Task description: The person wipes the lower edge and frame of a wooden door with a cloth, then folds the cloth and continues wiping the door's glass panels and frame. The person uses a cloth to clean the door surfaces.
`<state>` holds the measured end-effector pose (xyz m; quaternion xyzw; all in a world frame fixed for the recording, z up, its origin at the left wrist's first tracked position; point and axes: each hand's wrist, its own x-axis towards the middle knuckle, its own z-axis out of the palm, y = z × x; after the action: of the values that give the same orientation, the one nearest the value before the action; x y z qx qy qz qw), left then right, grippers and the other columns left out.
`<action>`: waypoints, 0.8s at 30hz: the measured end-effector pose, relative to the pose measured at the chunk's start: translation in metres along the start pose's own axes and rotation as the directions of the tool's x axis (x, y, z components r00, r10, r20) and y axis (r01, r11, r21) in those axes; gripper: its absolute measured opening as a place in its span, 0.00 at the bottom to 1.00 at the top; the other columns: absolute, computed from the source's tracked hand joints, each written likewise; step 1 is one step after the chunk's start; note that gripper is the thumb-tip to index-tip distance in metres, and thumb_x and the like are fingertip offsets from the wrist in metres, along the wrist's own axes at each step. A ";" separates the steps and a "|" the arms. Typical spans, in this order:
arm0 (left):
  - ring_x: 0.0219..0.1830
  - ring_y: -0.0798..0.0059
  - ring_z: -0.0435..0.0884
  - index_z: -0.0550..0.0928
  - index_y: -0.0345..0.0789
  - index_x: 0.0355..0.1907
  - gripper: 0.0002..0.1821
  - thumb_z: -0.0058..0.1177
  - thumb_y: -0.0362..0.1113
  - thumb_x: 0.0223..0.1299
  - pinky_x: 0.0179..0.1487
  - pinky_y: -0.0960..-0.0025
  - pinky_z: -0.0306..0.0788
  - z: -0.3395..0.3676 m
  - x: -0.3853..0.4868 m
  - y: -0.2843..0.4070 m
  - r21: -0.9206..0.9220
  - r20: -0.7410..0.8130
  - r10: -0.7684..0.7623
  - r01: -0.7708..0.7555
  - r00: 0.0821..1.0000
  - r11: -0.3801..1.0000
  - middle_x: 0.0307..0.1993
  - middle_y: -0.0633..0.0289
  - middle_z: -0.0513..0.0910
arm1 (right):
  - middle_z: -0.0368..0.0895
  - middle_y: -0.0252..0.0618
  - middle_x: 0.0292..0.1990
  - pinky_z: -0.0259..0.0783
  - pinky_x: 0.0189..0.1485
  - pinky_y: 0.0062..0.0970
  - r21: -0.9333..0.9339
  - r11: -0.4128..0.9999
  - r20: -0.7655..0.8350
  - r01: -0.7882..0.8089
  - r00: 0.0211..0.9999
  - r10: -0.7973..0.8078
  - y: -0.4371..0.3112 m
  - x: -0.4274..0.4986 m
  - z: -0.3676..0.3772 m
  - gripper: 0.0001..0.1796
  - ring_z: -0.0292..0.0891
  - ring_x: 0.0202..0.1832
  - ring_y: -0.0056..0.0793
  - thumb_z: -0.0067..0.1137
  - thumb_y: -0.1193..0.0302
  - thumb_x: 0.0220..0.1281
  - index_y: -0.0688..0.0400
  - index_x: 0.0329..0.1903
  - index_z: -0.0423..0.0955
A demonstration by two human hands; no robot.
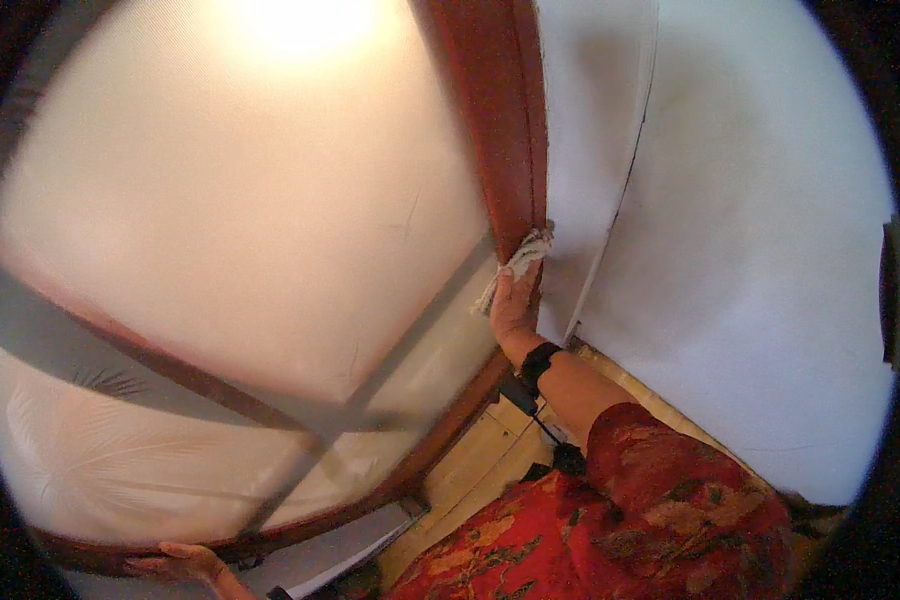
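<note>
A pale cloth (529, 253) is bunched in my right hand (516, 304), which presses it against a reddish-brown wooden frame post (506, 127). My left hand (184, 564), at the lower left, rests with spread fingers against the frame's bottom rail (300, 531) and holds nothing that I can see. Between the hands spans a large cream fabric or screen panel (270, 247), lit brightly at its top. Shadows of bars cross it, and a palm-like pattern (82, 457) shows at its lower left.
A white wall (757, 262) stands close on the right, with a dark crack or seam along a ridge. Below are a light wooden floor (469, 457) and a black object with a thin rod (544, 424) near my right forearm. A grey-white surface (330, 551) lies under the bottom rail.
</note>
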<state>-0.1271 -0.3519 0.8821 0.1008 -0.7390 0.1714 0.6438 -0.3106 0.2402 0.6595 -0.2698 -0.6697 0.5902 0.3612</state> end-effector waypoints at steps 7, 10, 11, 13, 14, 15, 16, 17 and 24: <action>0.74 0.37 0.51 0.51 0.26 0.74 0.44 0.27 0.62 0.72 0.75 0.42 0.44 -0.019 0.040 -0.025 0.034 0.042 -0.056 0.055 0.998 0.998 0.73 0.34 0.51 | 0.43 0.53 0.75 0.45 0.74 0.38 0.195 0.904 -0.075 -0.381 0.913 0.401 0.086 -0.017 0.034 0.40 0.44 0.75 0.50 0.44 0.58 0.71 0.64 0.75 0.41; 0.75 0.38 0.50 0.52 0.27 0.75 0.42 0.28 0.61 0.73 0.75 0.42 0.45 -0.007 0.017 -0.004 0.034 0.070 -0.055 0.053 0.996 0.998 0.74 0.36 0.50 | 0.49 0.51 0.73 0.50 0.72 0.39 0.157 0.821 0.128 -0.548 0.836 0.534 0.157 -0.016 0.052 0.39 0.49 0.72 0.49 0.46 0.58 0.70 0.63 0.74 0.44; 0.75 0.38 0.50 0.52 0.28 0.75 0.42 0.28 0.61 0.73 0.75 0.42 0.44 0.001 0.000 0.009 0.027 0.072 -0.046 0.045 0.996 0.999 0.74 0.36 0.49 | 0.50 0.50 0.72 0.51 0.71 0.39 0.145 0.804 0.187 -0.577 0.814 0.550 0.176 -0.016 0.058 0.38 0.51 0.71 0.49 0.47 0.59 0.69 0.63 0.74 0.45; 0.75 0.38 0.48 0.52 0.28 0.75 0.42 0.27 0.61 0.73 0.75 0.41 0.42 0.018 -0.023 0.017 -0.002 0.050 -0.016 0.017 0.999 1.000 0.74 0.36 0.49 | 0.54 0.48 0.71 0.54 0.69 0.40 0.129 0.794 0.272 -0.594 0.792 0.547 0.209 -0.012 0.074 0.37 0.54 0.69 0.48 0.48 0.59 0.69 0.62 0.73 0.47; 0.75 0.38 0.47 0.53 0.28 0.75 0.42 0.27 0.61 0.73 0.75 0.40 0.41 0.027 -0.028 0.018 -0.019 0.038 -0.003 0.004 0.999 1.000 0.74 0.36 0.49 | 0.56 0.47 0.71 0.56 0.69 0.41 0.128 0.797 0.295 -0.591 0.790 0.538 0.214 -0.008 0.083 0.37 0.56 0.68 0.48 0.49 0.59 0.68 0.61 0.73 0.48; 0.76 0.37 0.46 0.53 0.28 0.75 0.42 0.26 0.61 0.73 0.75 0.40 0.40 0.029 -0.034 0.015 -0.040 0.001 0.006 -0.006 1.000 0.999 0.74 0.36 0.48 | 0.57 0.47 0.70 0.57 0.68 0.41 0.067 0.801 0.288 -0.595 0.780 0.555 0.211 -0.006 0.091 0.36 0.58 0.67 0.48 0.50 0.60 0.68 0.61 0.72 0.49; 0.76 0.37 0.45 0.53 0.29 0.75 0.41 0.26 0.62 0.73 0.75 0.39 0.39 0.036 -0.039 0.015 -0.061 -0.021 0.019 -0.021 1.000 0.998 0.74 0.36 0.48 | 0.59 0.46 0.70 0.59 0.67 0.41 0.158 0.844 0.239 -0.512 0.850 0.471 0.200 -0.002 0.099 0.36 0.59 0.67 0.48 0.50 0.60 0.68 0.60 0.72 0.50; 0.76 0.38 0.45 0.53 0.29 0.75 0.41 0.26 0.62 0.73 0.75 0.39 0.39 0.036 -0.040 0.012 -0.062 -0.027 0.022 -0.023 0.999 0.998 0.74 0.36 0.48 | 0.61 0.45 0.69 0.60 0.66 0.42 0.174 0.871 0.176 -0.459 0.885 0.431 0.182 0.000 0.104 0.35 0.61 0.66 0.48 0.51 0.60 0.68 0.60 0.71 0.51; 0.76 0.39 0.45 0.50 0.31 0.76 0.42 0.23 0.63 0.73 0.75 0.40 0.38 0.036 -0.059 0.015 -0.030 0.033 0.002 -0.001 0.999 1.000 0.75 0.38 0.46 | 0.59 0.61 0.68 0.59 0.68 0.42 0.117 0.934 -0.323 -0.337 0.876 0.357 -0.001 -0.031 0.082 0.38 0.60 0.68 0.51 0.43 0.53 0.72 0.72 0.70 0.53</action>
<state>-0.1571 -0.3558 0.8180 0.0933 -0.7521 0.1593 0.6327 -0.3581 0.1672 0.6514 -0.4726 -0.5209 0.6088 0.3669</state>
